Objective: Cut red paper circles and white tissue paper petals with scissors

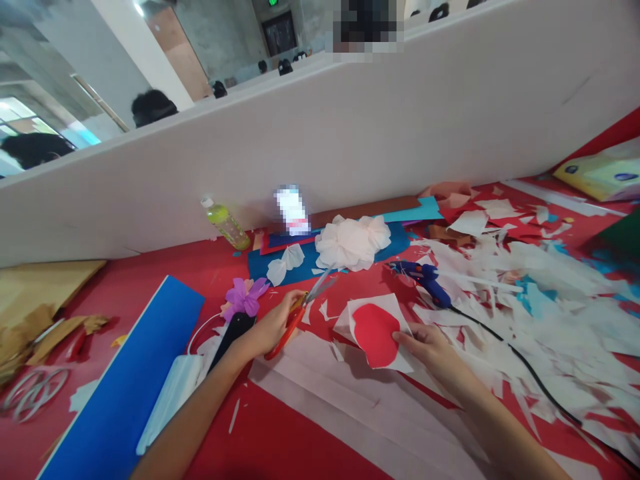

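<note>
My left hand (pixel 274 327) grips a pair of scissors (pixel 295 319) with orange-red handles, its blades apart and pointing up to the right. Between the thumb and fingers of my right hand (pixel 424 343) is a red petal-shaped paper template (pixel 376 335), laid over white paper (pixel 395 305). The blades stay apart from that paper. Beneath both hands lies a long pale pink paper strip (pixel 325 380). Beyond them, a pale paper flower (pixel 350 241) rests on blue sheets, with two loose white petals (pixel 285 265) beside it.
A blue glue gun (pixel 425 277) with a black cord lies to the right, among many white paper scraps (pixel 500 333). A drink bottle (pixel 227 225) and a lit phone (pixel 293 211) stand against the white partition (pixel 320 133). Leftward are a purple flower (pixel 245 297) and a blue board (pixel 125 373).
</note>
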Demonstrator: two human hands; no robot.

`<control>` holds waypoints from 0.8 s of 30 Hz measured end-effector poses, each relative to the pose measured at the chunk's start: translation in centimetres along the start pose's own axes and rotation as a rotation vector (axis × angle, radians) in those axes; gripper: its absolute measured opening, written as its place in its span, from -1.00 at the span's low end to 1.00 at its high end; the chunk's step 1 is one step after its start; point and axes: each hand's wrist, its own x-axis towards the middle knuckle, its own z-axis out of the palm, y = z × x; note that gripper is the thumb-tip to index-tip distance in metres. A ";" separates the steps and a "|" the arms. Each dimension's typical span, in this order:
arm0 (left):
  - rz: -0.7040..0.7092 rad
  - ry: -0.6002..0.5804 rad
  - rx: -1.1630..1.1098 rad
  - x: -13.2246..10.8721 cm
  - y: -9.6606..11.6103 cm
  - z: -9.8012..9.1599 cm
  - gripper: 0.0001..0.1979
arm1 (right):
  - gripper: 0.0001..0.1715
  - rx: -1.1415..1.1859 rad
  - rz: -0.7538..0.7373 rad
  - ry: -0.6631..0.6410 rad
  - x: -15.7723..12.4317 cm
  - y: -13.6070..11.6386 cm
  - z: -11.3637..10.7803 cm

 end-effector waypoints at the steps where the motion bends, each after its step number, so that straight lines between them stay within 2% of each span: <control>1: -0.005 -0.006 0.047 0.0 0.5 -0.1 -0.42 | -0.57 0.010 -0.005 -0.001 0.0 0.0 0.0; 5: -0.010 -0.085 0.216 -0.1 1.9 -0.2 -0.45 | -0.57 0.022 -0.007 -0.008 0.0 -0.1 0.0; 11: -0.002 -0.196 0.333 0.4 2.1 0.2 -0.52 | -0.55 -0.042 -0.044 -0.023 0.0 -0.2 0.0; 24: 0.034 -0.266 0.415 1.2 3.2 -0.2 -0.51 | -0.49 -0.123 -0.061 -0.033 0.0 -0.3 0.0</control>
